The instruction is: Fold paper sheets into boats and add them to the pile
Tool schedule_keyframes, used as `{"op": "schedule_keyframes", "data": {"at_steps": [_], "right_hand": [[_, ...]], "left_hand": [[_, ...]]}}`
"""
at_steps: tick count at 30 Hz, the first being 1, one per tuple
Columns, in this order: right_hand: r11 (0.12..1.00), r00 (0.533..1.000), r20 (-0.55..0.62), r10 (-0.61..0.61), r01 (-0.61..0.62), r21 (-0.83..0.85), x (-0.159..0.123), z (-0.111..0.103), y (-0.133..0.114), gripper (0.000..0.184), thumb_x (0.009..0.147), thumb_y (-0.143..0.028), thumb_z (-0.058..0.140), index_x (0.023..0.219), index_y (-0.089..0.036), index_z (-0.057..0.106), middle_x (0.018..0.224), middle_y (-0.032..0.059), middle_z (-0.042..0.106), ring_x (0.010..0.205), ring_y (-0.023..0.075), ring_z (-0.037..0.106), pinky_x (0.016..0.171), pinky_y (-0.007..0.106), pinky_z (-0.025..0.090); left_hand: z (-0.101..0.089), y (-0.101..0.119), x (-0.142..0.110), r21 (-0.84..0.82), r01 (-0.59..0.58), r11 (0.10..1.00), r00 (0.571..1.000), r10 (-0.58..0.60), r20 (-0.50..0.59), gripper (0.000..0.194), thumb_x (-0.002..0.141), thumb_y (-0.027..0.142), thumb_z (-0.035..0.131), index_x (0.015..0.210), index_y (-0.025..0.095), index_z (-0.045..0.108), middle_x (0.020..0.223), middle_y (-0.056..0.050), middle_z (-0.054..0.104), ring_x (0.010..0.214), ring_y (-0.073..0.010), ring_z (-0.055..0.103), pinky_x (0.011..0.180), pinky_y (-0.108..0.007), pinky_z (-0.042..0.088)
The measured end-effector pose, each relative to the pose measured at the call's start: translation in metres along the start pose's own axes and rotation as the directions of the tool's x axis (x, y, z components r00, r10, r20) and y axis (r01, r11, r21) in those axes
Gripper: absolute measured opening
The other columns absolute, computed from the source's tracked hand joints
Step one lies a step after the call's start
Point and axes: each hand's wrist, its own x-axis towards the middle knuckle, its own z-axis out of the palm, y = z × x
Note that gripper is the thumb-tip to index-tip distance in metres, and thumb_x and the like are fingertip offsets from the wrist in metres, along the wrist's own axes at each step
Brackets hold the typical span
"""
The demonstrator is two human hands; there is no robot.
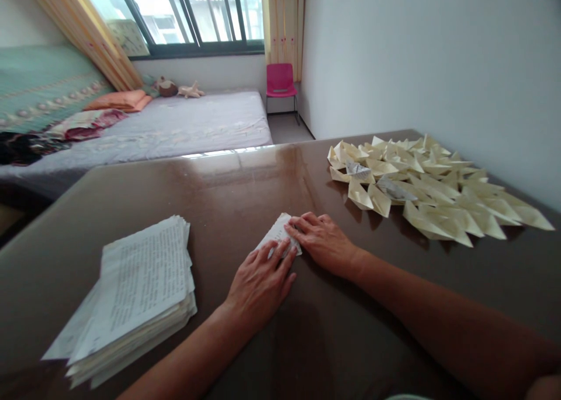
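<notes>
A small folded piece of printed paper (277, 229) lies flat on the brown table in front of me. My left hand (262, 277) rests on its near side, palm down, with the fingers stretched out over the paper. From the right, my right hand (323, 239) presses its fingertips on the paper's far right edge, fingers extended and lightly bent. Both hands cover part of the paper, so its full shape is hidden. To the left sits a thick stack of printed sheets (138, 277), its edges uneven. Many folded paper boats (421, 183) stand crowded together at the right.
The glossy brown table (228, 195) reaches to a bed (219, 116) beyond it. A pink chair (280, 81) stands near the window, and a white wall (416, 55) runs along the right side. A pale rim shows at the bottom edge.
</notes>
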Motion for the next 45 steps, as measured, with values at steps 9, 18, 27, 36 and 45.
{"op": "schedule_keyframes", "data": {"at_steps": [9,18,27,36,45], "right_hand": [[0.965,0.999,-0.023,0.037,-0.030,0.259,0.001,-0.004,0.003,0.022,0.092,-0.039,0.052,0.098,-0.023,0.066,0.101,0.0041,0.064,0.095,0.0183,0.055,0.078,0.030,0.040],[0.987,0.991,-0.003,-0.137,0.137,0.089,-0.001,-0.008,-0.008,0.017,0.093,-0.029,0.050,0.096,-0.022,0.065,0.102,0.0056,0.065,0.093,0.0193,0.055,0.075,0.031,0.042],[0.973,0.972,-0.116,-0.205,0.216,0.087,0.005,0.004,0.008,0.019,0.093,-0.019,0.050,0.105,-0.019,0.065,0.112,0.0069,0.065,0.101,0.0197,0.054,0.088,0.035,0.045],[0.889,0.951,-0.272,-0.148,0.249,0.385,0.009,0.019,0.016,0.027,0.092,-0.009,0.043,0.103,-0.018,0.066,0.109,0.0063,0.068,0.103,0.0156,0.057,0.094,0.032,0.048],[0.810,0.969,-0.209,-0.133,0.228,0.541,0.006,0.004,0.013,0.029,0.090,-0.031,0.055,0.116,-0.018,0.062,0.113,0.0093,0.066,0.108,0.0181,0.057,0.096,0.035,0.046]], "left_hand": [[-0.004,-0.013,0.003,0.053,0.017,0.998,0.999,-0.016,-0.034,0.038,0.095,0.031,0.044,0.133,0.031,0.050,0.137,0.002,0.054,0.113,-0.0218,0.050,0.085,-0.037,0.045],[0.002,-0.031,0.005,-0.097,0.023,0.995,0.992,-0.035,-0.123,0.032,0.094,0.033,0.047,0.121,0.021,0.060,0.123,-0.006,0.062,0.102,-0.0220,0.053,0.087,-0.038,0.050],[-0.007,-0.045,0.004,-0.323,0.039,0.946,0.975,-0.106,-0.193,0.035,0.093,0.016,0.041,0.123,0.021,0.058,0.125,-0.006,0.061,0.115,-0.0189,0.052,0.099,-0.036,0.048],[0.005,-0.066,0.003,-0.199,0.017,0.980,1.000,-0.018,-0.005,0.040,0.093,0.032,0.047,0.132,0.026,0.053,0.139,-0.006,0.049,0.128,-0.0247,0.040,0.107,-0.047,0.038],[-0.016,-0.054,-0.009,-0.155,-0.008,0.988,0.997,0.019,0.068,0.041,0.088,0.041,0.056,0.125,0.023,0.057,0.129,-0.006,0.057,0.106,-0.0211,0.053,0.093,-0.035,0.049]]}}
